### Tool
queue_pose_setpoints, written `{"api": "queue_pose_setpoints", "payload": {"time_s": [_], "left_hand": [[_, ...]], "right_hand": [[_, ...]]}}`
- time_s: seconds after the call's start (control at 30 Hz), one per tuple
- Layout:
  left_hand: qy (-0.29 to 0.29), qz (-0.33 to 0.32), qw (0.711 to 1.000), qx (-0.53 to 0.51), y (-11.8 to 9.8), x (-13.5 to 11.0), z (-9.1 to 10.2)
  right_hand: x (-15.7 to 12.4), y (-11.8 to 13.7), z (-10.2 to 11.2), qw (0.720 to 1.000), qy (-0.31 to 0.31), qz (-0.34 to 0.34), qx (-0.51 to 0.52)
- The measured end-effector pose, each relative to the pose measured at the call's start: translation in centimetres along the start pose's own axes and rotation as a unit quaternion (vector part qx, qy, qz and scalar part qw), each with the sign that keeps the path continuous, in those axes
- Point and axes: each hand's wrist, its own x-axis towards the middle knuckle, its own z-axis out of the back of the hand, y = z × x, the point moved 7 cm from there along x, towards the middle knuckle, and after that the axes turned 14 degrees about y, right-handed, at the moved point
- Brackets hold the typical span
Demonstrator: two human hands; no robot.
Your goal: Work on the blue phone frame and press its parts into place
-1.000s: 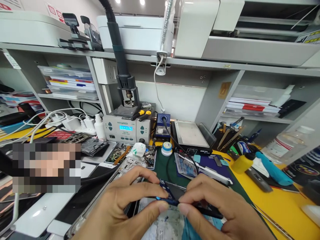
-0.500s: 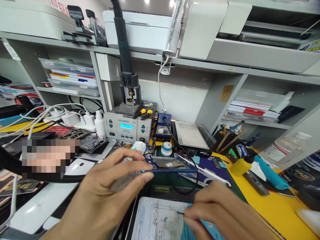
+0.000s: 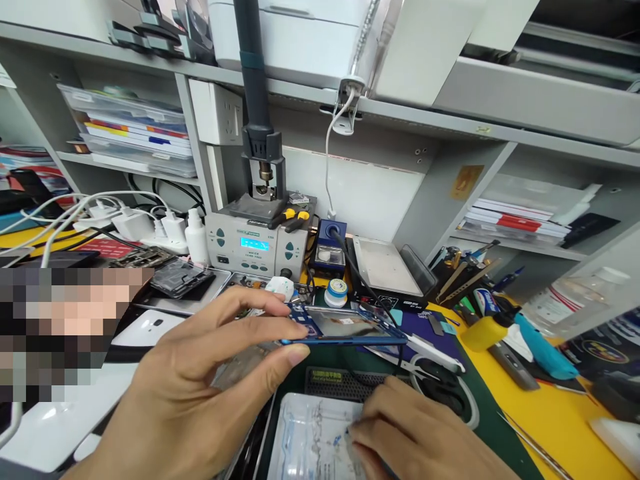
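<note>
My left hand (image 3: 220,373) pinches the near left corner of a blue phone frame (image 3: 350,339) between thumb and fingers. The frame is held nearly flat above the mat, its inside facing up. My right hand (image 3: 415,427) is closed over a white plastic tray (image 3: 295,433), fingertips down at its surface. Small blue bits (image 3: 338,439) lie in the tray by those fingertips. Whatever the right fingers pinch is too small and hidden to make out. Behind the tray lies a dark perforated strip (image 3: 320,383).
A hot air station (image 3: 250,247) stands at the back, beside a small round tub (image 3: 336,292) and a heating plate (image 3: 383,267). A white cable (image 3: 473,400) loops right of my right hand. A yellow bottle (image 3: 487,333) stands right. Phone parts (image 3: 183,277) lie left, near a blurred-out patch.
My right hand has moved left and a little down over the tray, uncovering the white cable loop. The left hand keeps its grip on the phone frame. The whole view has shifted slightly.
</note>
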Motion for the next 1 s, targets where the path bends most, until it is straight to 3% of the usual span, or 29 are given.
{"api": "queue_pose_setpoints", "payload": {"time_s": [0.2,0.37,0.47,0.6,1.0], "left_hand": [[0.047,0.001,0.999,-0.016,0.2,-0.2,-0.5],[0.059,-0.006,0.998,-0.013,0.2,-0.2,-0.3],[0.065,-0.003,0.997,-0.029,0.5,-0.1,-0.1],[0.073,0.006,0.996,-0.059,0.8,0.0,-0.1],[0.084,0.044,0.981,-0.172,2.2,0.5,-1.0]], "right_hand": [[3.1,3.2,-0.6,0.982,0.046,0.071,-0.171],[5.7,4.5,-1.5,0.972,0.148,0.044,-0.178],[6.6,5.2,-1.3,0.964,0.188,0.064,-0.179],[6.6,4.6,-1.0,0.949,0.253,0.077,-0.173],[6.2,2.0,-1.0,0.939,0.324,-0.006,-0.117]]}}
